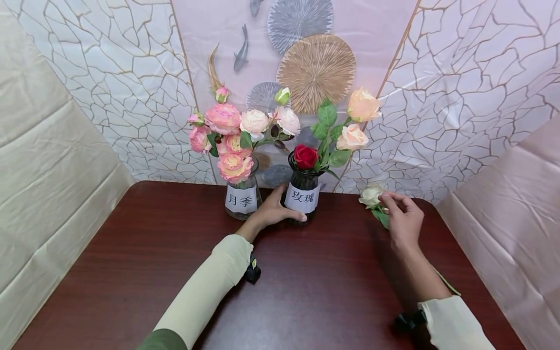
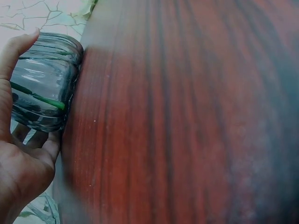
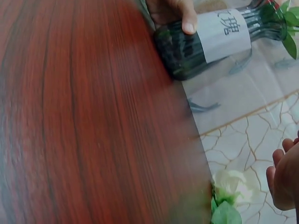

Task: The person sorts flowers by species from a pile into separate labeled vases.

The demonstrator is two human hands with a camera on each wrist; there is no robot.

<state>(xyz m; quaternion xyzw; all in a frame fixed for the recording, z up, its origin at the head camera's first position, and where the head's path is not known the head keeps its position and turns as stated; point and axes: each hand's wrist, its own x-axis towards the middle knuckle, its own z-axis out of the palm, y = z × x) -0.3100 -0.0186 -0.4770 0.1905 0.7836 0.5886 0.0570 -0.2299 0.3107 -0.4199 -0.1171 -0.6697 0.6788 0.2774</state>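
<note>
My left hand (image 1: pixel 275 206) grips the lower part of a dark glass vase (image 1: pixel 305 181), its thumb across the front below a white paper label. A red rose (image 1: pixel 305 157) and two peach roses (image 1: pixel 364 105) stand in that vase. At the right, a white rose (image 1: pixel 371 196) lies on the table, its green stem (image 1: pixel 448 283) partly hidden beneath my right forearm. Over this rose hovers my right hand (image 1: pixel 403 221), fingers loosely bent. The right wrist view shows a gap between the hand (image 3: pixel 286 179) and the white bloom (image 3: pixel 233 186).
A clear glass vase (image 1: pixel 242 197) with a paper label stands just left of my left hand, holding several pink and pale blooms (image 1: pixel 223 119). Patterned cloth (image 1: pixel 437 97) hangs behind the dark red wooden table (image 1: pixel 315 282). Plain pale cloth (image 1: pixel 57 194) flanks both sides.
</note>
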